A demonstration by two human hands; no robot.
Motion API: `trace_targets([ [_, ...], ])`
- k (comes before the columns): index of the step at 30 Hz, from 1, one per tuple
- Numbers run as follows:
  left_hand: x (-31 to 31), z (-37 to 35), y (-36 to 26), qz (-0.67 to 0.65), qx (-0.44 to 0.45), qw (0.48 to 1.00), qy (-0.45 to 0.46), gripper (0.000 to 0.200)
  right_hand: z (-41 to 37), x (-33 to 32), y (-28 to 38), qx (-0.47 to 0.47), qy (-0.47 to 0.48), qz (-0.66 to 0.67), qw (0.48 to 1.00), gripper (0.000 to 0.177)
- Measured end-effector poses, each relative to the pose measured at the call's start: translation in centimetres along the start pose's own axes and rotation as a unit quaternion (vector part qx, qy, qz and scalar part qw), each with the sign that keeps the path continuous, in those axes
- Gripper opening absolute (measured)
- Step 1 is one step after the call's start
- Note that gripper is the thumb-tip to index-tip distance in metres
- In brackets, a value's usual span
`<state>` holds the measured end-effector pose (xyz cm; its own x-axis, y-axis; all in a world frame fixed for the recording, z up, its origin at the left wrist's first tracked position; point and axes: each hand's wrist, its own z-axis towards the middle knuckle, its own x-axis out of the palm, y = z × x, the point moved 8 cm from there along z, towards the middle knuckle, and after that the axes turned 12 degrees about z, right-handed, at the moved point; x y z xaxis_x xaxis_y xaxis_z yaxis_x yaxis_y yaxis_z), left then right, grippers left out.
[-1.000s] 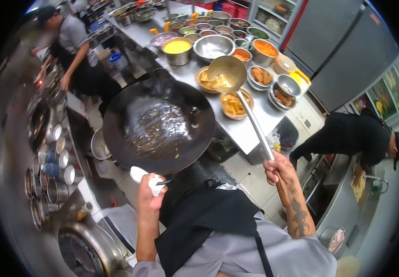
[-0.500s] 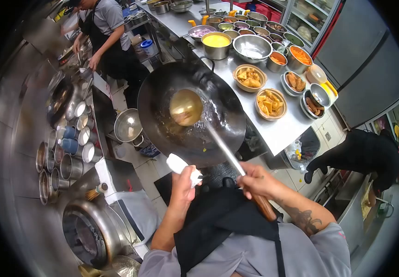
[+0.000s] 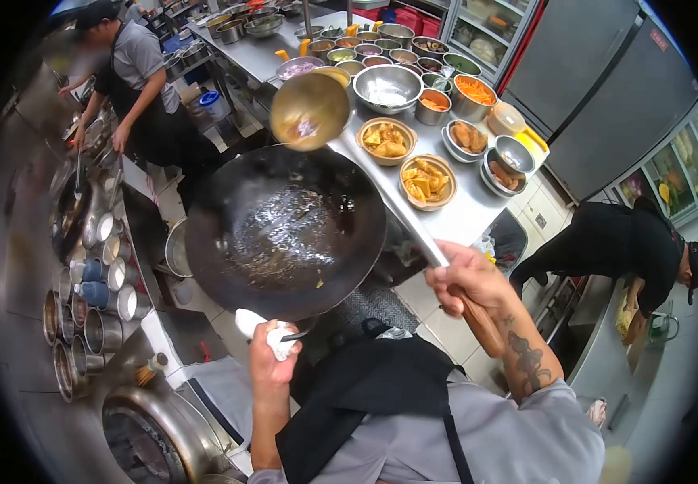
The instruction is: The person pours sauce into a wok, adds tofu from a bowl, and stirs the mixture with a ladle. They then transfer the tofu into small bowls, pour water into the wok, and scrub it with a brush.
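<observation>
My left hand (image 3: 267, 360) grips the wok handle through a white cloth (image 3: 264, 332). The black wok (image 3: 284, 230) is held level in front of me, its inside wet and oily with a few scraps. My right hand (image 3: 468, 279) is closed around the wooden grip of a long steel ladle (image 3: 310, 111). The ladle's bowl hangs above the wok's far rim, close to the steel counter (image 3: 462, 218), and holds a little brownish liquid.
Several bowls of ingredients crowd the counter, among them fried pieces (image 3: 426, 181) and shredded carrot (image 3: 475, 89). Seasoning tins (image 3: 91, 290) and a burner ring (image 3: 151, 431) lie to my left. One person (image 3: 135, 89) cooks at the far left, another (image 3: 631, 242) bends at the right.
The ladle has lifted out of the wok and swung up and away toward the counter. The wok stays in my left hand and has shifted a little left.
</observation>
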<state>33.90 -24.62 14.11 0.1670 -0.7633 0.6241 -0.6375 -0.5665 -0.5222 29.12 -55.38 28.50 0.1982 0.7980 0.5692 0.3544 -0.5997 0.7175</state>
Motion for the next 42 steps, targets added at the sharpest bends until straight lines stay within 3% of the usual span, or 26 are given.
trace_targets([
  [2,0.3,-0.4,-0.3,-0.006,0.008,1.0,0.003,0.009,1.3,-4.6,1.7,-0.109,-0.082,-0.244,0.96,0.048],
  [4,0.4,-1.1,-0.8,-0.02,0.024,1.0,0.002,0.009,4.1,-9.6,2.3,-0.247,-0.143,-0.483,0.828,0.054],
  [6,0.0,-1.7,-1.2,-0.011,0.046,0.999,-0.011,0.009,5.9,-12.7,3.4,-0.269,-0.211,-0.621,0.706,0.055],
  [7,-0.2,-2.0,-1.4,-0.019,0.053,0.998,0.006,0.01,6.6,-14.1,3.9,-0.207,-0.209,-0.608,0.737,0.054],
  [8,-0.1,-2.8,-1.6,-0.036,0.069,0.997,-0.012,0.012,6.8,-15.0,4.0,-0.211,-0.211,-0.616,0.729,0.054],
  [10,-0.6,-3.5,-1.8,-0.043,0.083,0.995,-0.02,0.014,7.4,-16.8,4.1,-0.222,-0.215,-0.632,0.711,0.053],
  [14,-2.4,-5.5,-1.7,-0.049,0.125,0.984,-0.116,0.015,5.6,-17.6,6.5,-0.239,-0.218,-0.548,0.771,0.052],
  [16,-3.4,-6.1,-1.3,-0.055,0.129,0.983,-0.115,0.016,5.1,-18.9,7.0,-0.252,-0.203,-0.499,0.804,0.052],
  [18,-3.7,-6.7,-0.8,-0.07,0.142,0.98,-0.124,0.016,5.6,-19.9,7.2,-0.322,-0.16,-0.428,0.829,0.05],
  [20,-3.9,-7.6,-0.2,-0.07,0.145,0.977,-0.137,0.016,6.5,-22.1,4.7,-0.14,-0.151,-0.197,0.958,0.049],
  [22,-3.6,-8.0,0.3,-0.079,0.139,0.979,-0.124,0.017,7.1,-22.4,3.6,-0.097,-0.108,-0.033,0.989,0.044],
  [24,-3.4,-8.5,0.8,-0.09,0.149,0.973,-0.154,0.016,7.0,-22.0,2.3,-0.046,-0.066,0.147,0.986,0.041],
  [29,-5.1,-9.4,1.7,-0.098,0.165,0.966,-0.173,0.013,6.3,-19.1,0.2,0.052,0.08,0.308,0.947,0.041],
  [33,-5.5,-10.3,1.2,-0.097,0.206,0.963,-0.145,0.012,7.1,-14.0,-2.5,0.132,0.168,0.237,0.948,0.046],
  [37,-7.3,-12.1,0.1,-0.1,0.26,0.948,-0.156,0.012,9.4,-4.7,-6.3,0.227,0.291,0.175,0.913,0.05],
  [42,-9.0,-15.1,-2.3,-0.191,0.287,0.915,-0.21,0.01,12.9,5.5,-13.9,0.138,0.432,-0.149,0.879,0.053],
])
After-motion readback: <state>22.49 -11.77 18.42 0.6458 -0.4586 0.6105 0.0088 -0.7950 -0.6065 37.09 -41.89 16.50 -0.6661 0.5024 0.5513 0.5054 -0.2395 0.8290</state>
